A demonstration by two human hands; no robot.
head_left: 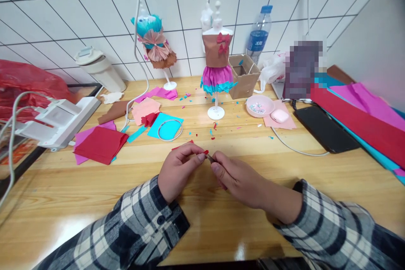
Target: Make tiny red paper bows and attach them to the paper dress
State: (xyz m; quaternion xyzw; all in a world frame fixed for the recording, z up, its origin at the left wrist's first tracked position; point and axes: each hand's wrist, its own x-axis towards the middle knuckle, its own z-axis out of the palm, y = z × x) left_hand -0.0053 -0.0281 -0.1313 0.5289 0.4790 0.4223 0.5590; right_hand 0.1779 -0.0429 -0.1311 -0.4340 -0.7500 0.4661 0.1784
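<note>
Between thumb and forefinger, my left hand (182, 166) pinches a tiny piece of red paper (206, 152). My right hand (237, 175) is closed around a small metal tool (210, 158), perhaps scissors or tweezers, whose tip touches the red piece; most of it is hidden in my fingers. Straight ahead stands a small white dress form (216, 112) wearing a brown paper top (215, 52) with two red bows (223, 43) and a pink skirt (217, 77) with a turquoise hem. Red paper partly shows behind my left hand.
A turquoise sheet (158, 126) bears a wire ring (170, 130). Red squares (101, 145) lie left. A second dressed form (155, 42), a water bottle (259, 36) and a cardboard box (245, 80) stand behind. A pink dish (260, 106) and a black phone (325, 128) lie right.
</note>
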